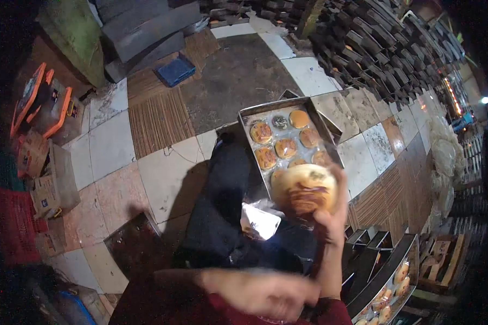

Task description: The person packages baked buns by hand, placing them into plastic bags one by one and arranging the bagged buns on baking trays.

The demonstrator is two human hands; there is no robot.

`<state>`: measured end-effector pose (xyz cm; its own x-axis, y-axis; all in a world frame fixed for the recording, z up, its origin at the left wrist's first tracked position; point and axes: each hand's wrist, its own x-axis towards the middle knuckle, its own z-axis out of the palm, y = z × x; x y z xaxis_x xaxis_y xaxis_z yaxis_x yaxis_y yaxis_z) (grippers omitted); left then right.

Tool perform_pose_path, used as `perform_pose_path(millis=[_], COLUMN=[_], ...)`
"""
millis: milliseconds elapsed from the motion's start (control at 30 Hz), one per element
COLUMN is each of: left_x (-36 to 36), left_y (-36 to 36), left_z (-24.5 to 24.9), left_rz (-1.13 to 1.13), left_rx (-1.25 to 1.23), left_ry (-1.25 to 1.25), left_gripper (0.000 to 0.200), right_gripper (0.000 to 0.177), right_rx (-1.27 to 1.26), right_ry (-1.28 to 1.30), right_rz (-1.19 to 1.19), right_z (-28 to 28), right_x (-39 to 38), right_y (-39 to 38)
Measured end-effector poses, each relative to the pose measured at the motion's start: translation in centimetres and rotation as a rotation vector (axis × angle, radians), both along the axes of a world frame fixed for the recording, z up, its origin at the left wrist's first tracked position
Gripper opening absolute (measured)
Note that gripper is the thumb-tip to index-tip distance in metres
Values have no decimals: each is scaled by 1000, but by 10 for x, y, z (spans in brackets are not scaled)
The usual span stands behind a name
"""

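My right hand (337, 216) is closed around a round golden bun (298, 187) with browned streaks on top, held up close over the near end of a metal tray (321, 127). Several smaller-looking buns lie in that tray, among them a streaked bun (286, 148) and a dark-topped one (279, 122). My left hand (260, 292), smeared by motion, is low in front of my body, and its fingers cannot be made out. Between the hands, a shiny clear-and-white wrapper (259, 221) shows against dark clothing.
To the lower right, a metal rack or tray stack (387, 271) holds more buns. Stacked dark trays (379, 49) fill the upper right. A blue tray (174, 70) lies on the tiled floor (111, 141). Red crates (13, 225) and cardboard boxes (44, 196) stand at the left.
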<state>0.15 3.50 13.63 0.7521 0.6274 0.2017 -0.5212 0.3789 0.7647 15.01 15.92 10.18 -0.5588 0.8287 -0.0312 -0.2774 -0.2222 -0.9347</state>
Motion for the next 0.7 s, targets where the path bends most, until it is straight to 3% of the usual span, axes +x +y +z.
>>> perform_pose_path(millis=[33, 67, 133, 167, 200, 233, 267, 300, 333, 400, 533, 600, 633, 700], left_x=[-11, -28, -64, -74, -56, -75, -71, -74, -73, -66, -71, -71, -69, -62], left_y=[-4, -10, -19, -22, -35, -49, -37, -32, -36, -33, -8, -9, -11, -23], left_z=[-3, -6, -11, -14, -110, -100, -84, -110, -144, -163, -128, -106, -101, -103], left_rz=[14, 45, 122, 165, 420, 1011, 1495, 1640, 1640, 1433, 1300, 1536, 1539, 1476], left_rx=[-15, 36, 145, 202, 388, -196, -415, -445, -437, -325, -527, -22, 137, 158], left_ry=[-10, -74, -186, -238, -402, 112, 610, 816, 1017, 1176, 1023, 933, 997, 1036], left_gripper=[47, 44, 39, 37, 43, 21, 19, 21, 23, 16, 7, 10, 10, 10], right_gripper=[101, 90, 57, 46, 36, 30, 24, 22, 20, 18, 13, 22, 18, 11], right_rx=[-142, -114, -311, -66, -45, 15, -106, 13, 134, 187, 441, 754, 729, 627], right_ry=[-11, -37, -177, -344, -463, -605, -538, -581, -618, -670, -627, -588, -585, -575], right_rz=[78, 82, 201, 171, 128, 65, -15, -40, -74, -56, -68, -96, -154, -142], right_z=[-16, -42, -88, -120, -143, -153, -158, -158, -156, -151, -106, -74, -72, -73], right_x=[-7, -18, -34, -41, -41, -41, -42, -44, -48, -62, -78, -69, -68, -61], right_y=[-2, -10, -37, -54, -71, -78, -83, -82, -79, -68, -51, -53, -58, -67])
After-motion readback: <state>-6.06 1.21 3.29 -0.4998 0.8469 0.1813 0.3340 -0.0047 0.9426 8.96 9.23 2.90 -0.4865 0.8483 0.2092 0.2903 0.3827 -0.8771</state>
